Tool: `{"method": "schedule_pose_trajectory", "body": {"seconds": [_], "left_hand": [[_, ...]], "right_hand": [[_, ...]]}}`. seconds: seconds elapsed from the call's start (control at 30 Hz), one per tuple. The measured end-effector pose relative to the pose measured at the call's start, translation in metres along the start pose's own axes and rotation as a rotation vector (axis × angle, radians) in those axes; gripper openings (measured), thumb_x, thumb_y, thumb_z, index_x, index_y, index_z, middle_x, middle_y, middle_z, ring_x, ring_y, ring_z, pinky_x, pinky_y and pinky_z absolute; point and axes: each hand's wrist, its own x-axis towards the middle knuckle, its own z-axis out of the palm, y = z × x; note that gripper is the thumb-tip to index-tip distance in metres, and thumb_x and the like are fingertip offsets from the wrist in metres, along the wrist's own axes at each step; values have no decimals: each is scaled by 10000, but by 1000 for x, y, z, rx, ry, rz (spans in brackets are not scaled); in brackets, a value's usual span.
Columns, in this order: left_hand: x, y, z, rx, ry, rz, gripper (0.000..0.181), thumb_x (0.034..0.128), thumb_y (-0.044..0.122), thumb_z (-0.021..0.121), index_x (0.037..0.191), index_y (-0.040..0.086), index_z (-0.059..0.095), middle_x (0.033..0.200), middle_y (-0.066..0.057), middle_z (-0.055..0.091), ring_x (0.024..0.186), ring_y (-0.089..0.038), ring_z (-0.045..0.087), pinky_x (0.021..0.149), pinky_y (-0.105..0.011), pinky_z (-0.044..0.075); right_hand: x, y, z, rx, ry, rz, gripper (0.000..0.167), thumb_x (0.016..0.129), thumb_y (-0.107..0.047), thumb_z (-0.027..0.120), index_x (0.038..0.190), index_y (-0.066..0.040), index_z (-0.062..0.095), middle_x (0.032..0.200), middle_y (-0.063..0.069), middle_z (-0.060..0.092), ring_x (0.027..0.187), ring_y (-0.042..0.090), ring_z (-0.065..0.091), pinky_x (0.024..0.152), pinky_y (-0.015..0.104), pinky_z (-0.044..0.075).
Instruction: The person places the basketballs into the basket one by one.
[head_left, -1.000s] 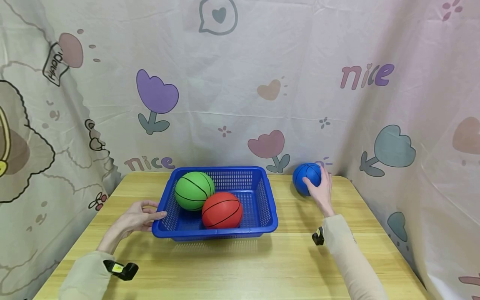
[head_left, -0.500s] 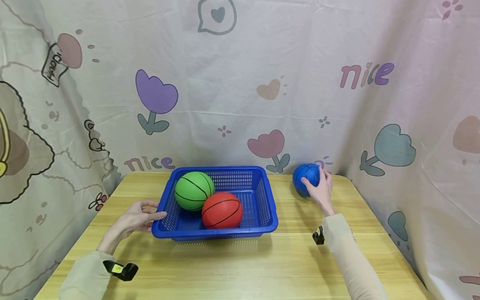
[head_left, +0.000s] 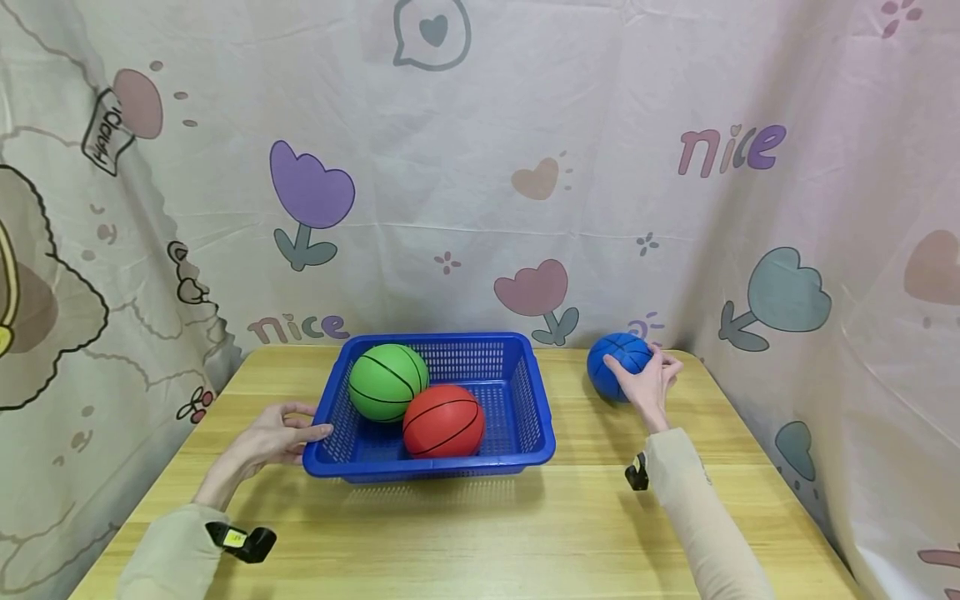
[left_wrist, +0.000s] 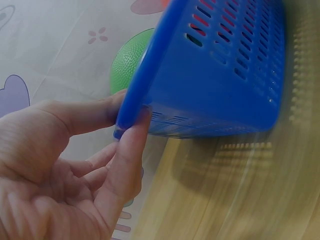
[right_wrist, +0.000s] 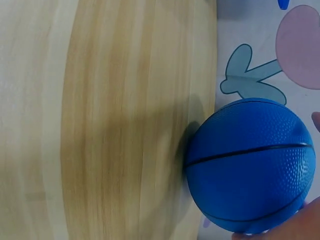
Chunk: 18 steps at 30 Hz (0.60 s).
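Observation:
A blue toy basketball (head_left: 611,379) stands on the table at the back right in the head view. My right hand (head_left: 645,385) is on its right side, with fingers curled round the ball's far side; in the right wrist view the thumb tip shows just off its surface. My left hand (head_left: 266,435) pinches the left rim of a blue plastic basket (head_left: 431,465) between thumb and fingers, seen closely in the left wrist view. Inside the basket lie a green basketball (head_left: 388,383) on the left and a red basketball (head_left: 444,422) touching it in front.
The wooden table (head_left: 420,542) ends at a patterned cloth (head_left: 442,167) that hangs behind it and on both sides. Bare tabletop lies between the basket and the blue ball.
The blue basketball has rolled slightly toward me and to the right, its seams turning. My right fingers have shifted over it. The left hand and basket have stayed in place.

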Motion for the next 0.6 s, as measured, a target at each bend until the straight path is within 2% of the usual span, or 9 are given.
{"method": "schedule_pose_trajectory", "body": {"seconds": [0.13, 0.43, 0.6], "left_hand": [[0, -1, 0, 0, 2, -1, 735, 963, 214, 679, 1446, -151, 262, 1141, -163, 667, 782, -165, 739, 681, -323, 633], [0, 0, 1, 9, 10, -5, 739, 962, 221, 681, 1446, -149, 263, 1204, -230, 638, 786, -163, 739, 679, -321, 632], [-1, 1, 1, 8, 13, -5, 737, 958, 220, 686, 1443, -147, 270, 1200, -229, 642, 783, -162, 739, 676, -321, 632]], "right_hand": [[0, 2, 0, 6, 9, 26, 1014, 816, -510, 781, 1538, -77, 216, 1524, 256, 92, 1379, 528, 209, 1151, 702, 281], [0, 5, -3, 29, -60, 34, 1028, 842, -456, 770, 1529, -115, 86, 1566, 311, 162, 1451, 500, 225, 1184, 690, 249], [0, 5, -4, 41, -59, 48, 1039, 839, -450, 779, 1531, -122, 78, 1567, 320, 176, 1443, 509, 244, 1177, 700, 259]]}}
